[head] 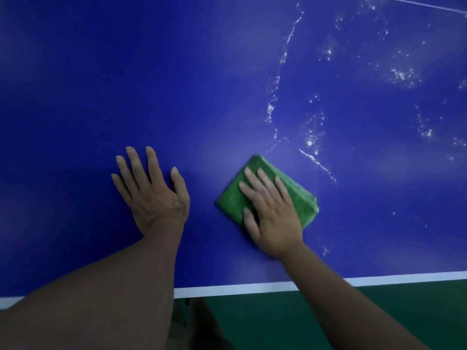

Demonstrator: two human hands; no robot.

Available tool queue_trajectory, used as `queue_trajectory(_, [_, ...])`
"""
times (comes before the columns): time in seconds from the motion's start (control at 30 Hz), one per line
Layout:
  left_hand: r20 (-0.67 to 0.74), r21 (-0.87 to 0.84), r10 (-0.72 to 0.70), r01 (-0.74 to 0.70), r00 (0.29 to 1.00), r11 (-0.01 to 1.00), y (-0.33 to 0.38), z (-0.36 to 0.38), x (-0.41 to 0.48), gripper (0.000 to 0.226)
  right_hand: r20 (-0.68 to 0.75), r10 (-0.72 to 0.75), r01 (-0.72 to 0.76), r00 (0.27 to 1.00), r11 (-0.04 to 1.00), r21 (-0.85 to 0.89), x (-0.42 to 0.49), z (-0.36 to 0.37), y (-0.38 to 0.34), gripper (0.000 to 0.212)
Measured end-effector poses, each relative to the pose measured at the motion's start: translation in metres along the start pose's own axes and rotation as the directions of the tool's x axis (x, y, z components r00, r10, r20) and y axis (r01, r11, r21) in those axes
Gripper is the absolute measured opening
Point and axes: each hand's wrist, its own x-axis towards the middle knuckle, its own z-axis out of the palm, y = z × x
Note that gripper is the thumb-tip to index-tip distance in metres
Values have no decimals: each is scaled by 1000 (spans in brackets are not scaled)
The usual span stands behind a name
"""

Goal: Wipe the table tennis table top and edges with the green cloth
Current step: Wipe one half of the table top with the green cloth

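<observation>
Head view: pressing green cloth onto blue table with straight-fingered right hand; resting left hand flat alongside, holding nothing.

1. The right hand presses flat on the folded green cloth on the blue table tennis table.
2. The left hand lies flat at the cloth's 9 o'clock.
3. White droplets are scattered toward 1 o'clock.

Green cloth: folded into a thick pad, flat, set diagonally, pressed under right hand, near front edge. Worktop: blue, white line along near edge; white specks and streaks across right part, just beyond cloth.
</observation>
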Motion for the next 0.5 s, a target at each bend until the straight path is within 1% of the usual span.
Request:
queue_trajectory(0.1, [18,2,-8,8,1000,1000,-1,0,0,68,-66,53,-54,996,998,-26,60,-6,14,54])
queue_trajectory(0.2, [37,3,-17,17,999,1000,1,-2,0,70,-132,154,-162,979,986,-46,111,-12,28,52])
queue_trajectory(0.27, [38,5,-21,20,999,1000,3,-4,0,70,-138,229,-238,964,970,-49,132,-14,30,54])
queue_trajectory(0.37, [46,8,-19,18,999,1000,4,-6,0,70,-141,278,-293,950,951,-96,125,-11,18,57])
queue_trajectory(0.43, [47,3,-22,21,999,1000,3,-6,0,70,-144,258,-276,955,953,-125,97,-4,3,57])
queue_trajectory(0.5, [47,0,-32,32,998,999,3,-7,0,70,-108,227,-240,968,961,-138,62,3,-10,58])
